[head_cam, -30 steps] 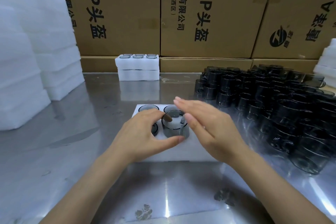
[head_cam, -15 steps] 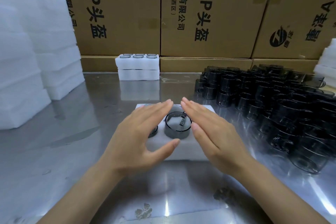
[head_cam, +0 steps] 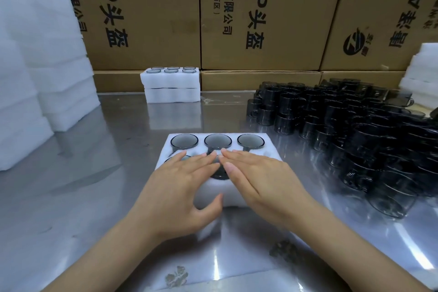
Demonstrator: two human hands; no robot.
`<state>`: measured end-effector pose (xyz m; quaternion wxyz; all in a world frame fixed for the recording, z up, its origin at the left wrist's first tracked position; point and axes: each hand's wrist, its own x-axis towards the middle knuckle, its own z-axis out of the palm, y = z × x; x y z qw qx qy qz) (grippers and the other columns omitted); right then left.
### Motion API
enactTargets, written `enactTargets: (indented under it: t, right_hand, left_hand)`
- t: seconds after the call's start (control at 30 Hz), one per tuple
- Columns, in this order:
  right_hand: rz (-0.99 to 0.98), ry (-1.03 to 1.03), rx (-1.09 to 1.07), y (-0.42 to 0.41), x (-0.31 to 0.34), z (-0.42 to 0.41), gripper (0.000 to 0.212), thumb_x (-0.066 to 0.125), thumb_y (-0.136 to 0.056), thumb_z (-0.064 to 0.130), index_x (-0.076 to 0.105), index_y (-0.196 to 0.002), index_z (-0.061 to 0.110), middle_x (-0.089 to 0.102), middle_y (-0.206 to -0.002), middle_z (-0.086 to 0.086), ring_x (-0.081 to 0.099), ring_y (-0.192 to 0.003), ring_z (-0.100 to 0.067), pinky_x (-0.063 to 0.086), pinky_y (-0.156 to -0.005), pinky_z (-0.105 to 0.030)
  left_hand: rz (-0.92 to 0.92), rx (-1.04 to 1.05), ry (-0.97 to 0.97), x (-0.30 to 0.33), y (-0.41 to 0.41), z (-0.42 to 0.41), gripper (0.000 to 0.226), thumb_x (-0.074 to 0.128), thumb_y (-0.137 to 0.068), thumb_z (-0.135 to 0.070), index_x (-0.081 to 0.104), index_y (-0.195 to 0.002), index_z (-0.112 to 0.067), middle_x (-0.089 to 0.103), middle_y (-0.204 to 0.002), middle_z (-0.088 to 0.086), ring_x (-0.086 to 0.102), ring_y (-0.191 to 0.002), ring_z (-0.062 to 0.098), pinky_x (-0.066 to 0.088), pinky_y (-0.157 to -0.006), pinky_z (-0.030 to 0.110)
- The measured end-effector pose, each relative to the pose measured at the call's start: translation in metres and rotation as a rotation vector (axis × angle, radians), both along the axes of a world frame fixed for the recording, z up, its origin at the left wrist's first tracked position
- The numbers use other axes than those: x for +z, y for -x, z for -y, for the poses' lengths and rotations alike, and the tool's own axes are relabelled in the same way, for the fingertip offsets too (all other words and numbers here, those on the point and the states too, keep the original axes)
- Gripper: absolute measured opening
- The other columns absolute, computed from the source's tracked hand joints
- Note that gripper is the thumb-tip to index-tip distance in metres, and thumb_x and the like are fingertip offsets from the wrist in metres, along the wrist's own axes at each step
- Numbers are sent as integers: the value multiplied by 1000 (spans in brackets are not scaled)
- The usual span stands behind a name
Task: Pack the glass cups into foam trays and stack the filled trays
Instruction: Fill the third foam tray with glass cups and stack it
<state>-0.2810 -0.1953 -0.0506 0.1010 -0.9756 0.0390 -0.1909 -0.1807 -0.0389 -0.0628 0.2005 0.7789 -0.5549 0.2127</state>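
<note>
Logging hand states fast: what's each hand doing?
Left hand: open, flat on the white foam tray.
Right hand: open, flat on it too.

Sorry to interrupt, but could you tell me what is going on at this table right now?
A person is packing dark glass cups into a white foam tray. Both the left hand and the right hand lie flat on the tray's near row, fingers straight. Three cups show seated in the far row. Loose cups wait at the right, and two filled trays are stacked behind.

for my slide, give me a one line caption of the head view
Both hands, left hand and right hand, press flat on glass cups in a foam tray on a steel table.
</note>
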Motion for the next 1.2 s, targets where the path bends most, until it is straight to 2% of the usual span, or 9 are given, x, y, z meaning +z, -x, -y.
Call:
enactTargets:
  t: [0.1,0.17,0.27,0.43,0.6,0.8,0.9,1.07,1.2]
  right_hand:
    - [4,-128,-19,0,-1,4,48,17,-97,55,48,-132,46,41,-139,32,25,-130,14,25,-99,-13]
    - [80,-320,-25,-2,1,9,49,21,-96,57,59,-120,39,57,-126,24,44,-118,6,36,-97,-23]
    - [335,-587,-67,-1,7,23,33,40,-100,37,68,-113,28,68,-113,9,57,-109,-5,43,-98,-31]
    - [403,-263,-526,10,11,63,35,43,-97,20,56,-129,20,53,-137,6,39,-128,-14,33,-100,-31]
    - [472,-151,-750,24,20,88,31,49,-93,18,62,-121,17,52,-136,-4,31,-133,-23,20,-111,-43]
    - [305,-116,-975,27,14,102,41,55,-91,16,52,-132,22,31,-150,-12,19,-139,-32,2,-113,-56]
    - [264,-107,-1019,27,12,107,49,58,-89,12,48,-135,24,33,-146,-10,23,-135,-32,8,-112,-54]
    - [391,-86,-1024,26,10,111,58,63,-77,-4,55,-129,23,42,-130,-10,39,-118,-30,24,-102,-46]
    - [589,-160,-856,25,10,109,44,59,-83,-7,62,-119,19,48,-106,-4,50,-100,-26,40,-82,-40]
  left_hand:
    - [27,7,-4,-4,-1,-1,55,47,-77,-47,67,-118,-16,62,-127,-4,62,-112,13,38,-104,40]
    - [60,3,-1,-5,-3,-2,52,48,-80,-46,67,-117,-16,61,-127,-5,61,-112,14,39,-102,35]
    - [79,-51,69,-7,-5,-3,42,53,-83,-40,67,-114,-16,63,-122,-7,61,-108,16,43,-96,36]
    - [120,-104,124,-7,-4,-1,28,54,-85,-32,70,-101,-16,66,-98,-7,63,-92,18,48,-83,34]
    - [106,-84,142,-6,-1,-1,28,52,-85,-31,71,-99,-17,66,-91,-8,63,-88,18,47,-81,33]
    - [76,-84,146,-5,1,-2,28,52,-85,-32,72,-98,-17,66,-91,-8,63,-87,17,48,-80,33]
    - [73,-77,148,-5,2,-2,29,51,-85,-32,71,-99,-17,67,-92,-8,63,-89,17,47,-81,33]
    - [59,-70,141,-6,2,-2,29,51,-85,-33,71,-99,-17,66,-92,-8,62,-88,17,47,-80,33]
    - [48,-73,144,-6,3,-3,29,51,-86,-33,71,-100,-18,66,-93,-9,62,-90,15,47,-81,31]
